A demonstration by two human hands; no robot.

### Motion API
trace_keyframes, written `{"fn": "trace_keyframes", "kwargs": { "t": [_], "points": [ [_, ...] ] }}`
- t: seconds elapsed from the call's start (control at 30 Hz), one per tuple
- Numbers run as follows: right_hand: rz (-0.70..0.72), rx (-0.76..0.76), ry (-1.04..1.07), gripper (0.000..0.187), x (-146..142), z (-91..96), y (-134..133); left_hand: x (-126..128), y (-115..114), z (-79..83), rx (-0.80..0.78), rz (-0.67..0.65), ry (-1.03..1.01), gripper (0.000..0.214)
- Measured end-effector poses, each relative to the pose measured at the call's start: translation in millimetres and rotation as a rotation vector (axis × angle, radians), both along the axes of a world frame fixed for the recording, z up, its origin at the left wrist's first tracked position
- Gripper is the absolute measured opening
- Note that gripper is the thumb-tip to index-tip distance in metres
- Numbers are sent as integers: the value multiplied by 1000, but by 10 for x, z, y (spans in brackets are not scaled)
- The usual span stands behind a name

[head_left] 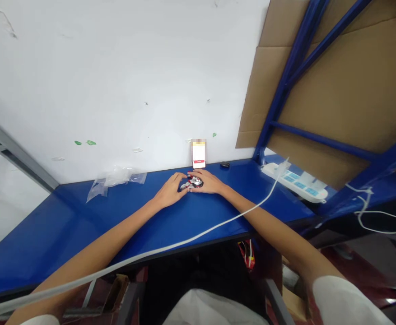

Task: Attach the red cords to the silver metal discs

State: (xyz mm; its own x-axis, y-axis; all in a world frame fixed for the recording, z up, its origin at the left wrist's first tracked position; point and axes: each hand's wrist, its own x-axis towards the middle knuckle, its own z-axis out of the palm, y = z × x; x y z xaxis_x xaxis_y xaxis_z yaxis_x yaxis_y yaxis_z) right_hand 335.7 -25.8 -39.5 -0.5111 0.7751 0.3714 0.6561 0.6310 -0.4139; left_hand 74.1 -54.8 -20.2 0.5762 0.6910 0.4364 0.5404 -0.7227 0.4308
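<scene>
Against white wall (116, 67), big blue table (72, 225). On right, long white power strip (294, 181). Far left, clear plastic bags (116, 177). Far middle of table: left hand (170, 189) and right hand (209, 182), fingers bent. Just past hands, bright phone (198, 154), upright by wall. Between hands, small shiny thing (197, 181). Both hold it, grip narrow: left fingertips at left end, right hand curled round right end. Right of phone, tiny black thing (225, 164).

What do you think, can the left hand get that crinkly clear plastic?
Probably yes, if it lets go of the shiny thing. The left hand is near the clear plastic, and nothing seems to stand between them on the blue table.
</scene>
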Motion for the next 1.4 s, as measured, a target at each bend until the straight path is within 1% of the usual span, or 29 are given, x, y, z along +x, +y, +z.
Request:
{"fn": "trace_keyframes", "kwargs": {
  "t": [0.1, 0.2, 0.33, 0.47, 0.57, 0.63, 0.7, 0.77, 0.83, 0.9, 0.93, 1.0, 1.1, 1.2, 1.27, 1.3, 1.4],
  "points": [
    [-2, 9, -7, 73, -130, -10, -2, -88, 29, 0, 68, 26, 11, 41],
    [34, 12, -15, 65, -202, -18, 19, -153, 60, -35, 70, 51, 5, 40],
    [89, 53, -4, 61, -316, -49, 89, -206, 91, -48, 86, 51, -1, 37],
    [175, 74, 16, 57, -573, -59, 169, -270, 163, -64, 71, 109, -29, 35],
    [243, 56, 0, 57, -809, -40, 228, -352, 253, -101, 36, 158, -36, 34],
    [261, 35, -12, 58, -944, -21, 256, -416, 310, -119, 24, 185, -44, 33],
    [258, 16, -7, 61, -1035, 3, 265, -472, 351, -124, -8, 209, -84, 31],
    [266, 5, 24, 68, -1066, 39, 253, -509, 371, -119, -72, 215, -158, 32],
    [294, 10, 85, 71, -1024, 87, 225, -522, 373, -110, -138, 216, -239, 34],
    [291, 26, 171, 64, -904, 136, 193, -518, 367, -107, -189, 227, -285, 37],
    [255, 28, 222, 58, -816, 154, 179, -513, 364, -108, -209, 240, -292, 39],
    [130, 5, 314, 52, -599, 170, 154, -502, 362, -114, -234, 262, -277, 41],
    [-42, -125, 407, 52, -231, 132, 114, -495, 365, -120, -236, 271, -244, 44],
    [-120, -314, 495, 55, 44, 60, 65, -501, 379, -117, -240, 262, -218, 46],
    [-122, -412, 534, 56, 100, 23, 50, -507, 394, -116, -240, 244, -189, 47],
    [-112, -437, 541, 57, 82, 10, 55, -509, 403, -119, -236, 235, -171, 47],
    [-73, -426, 526, 60, -135, -13, 137, -500, 421, -138, -196, 208, -112, 47]
  ]
}}
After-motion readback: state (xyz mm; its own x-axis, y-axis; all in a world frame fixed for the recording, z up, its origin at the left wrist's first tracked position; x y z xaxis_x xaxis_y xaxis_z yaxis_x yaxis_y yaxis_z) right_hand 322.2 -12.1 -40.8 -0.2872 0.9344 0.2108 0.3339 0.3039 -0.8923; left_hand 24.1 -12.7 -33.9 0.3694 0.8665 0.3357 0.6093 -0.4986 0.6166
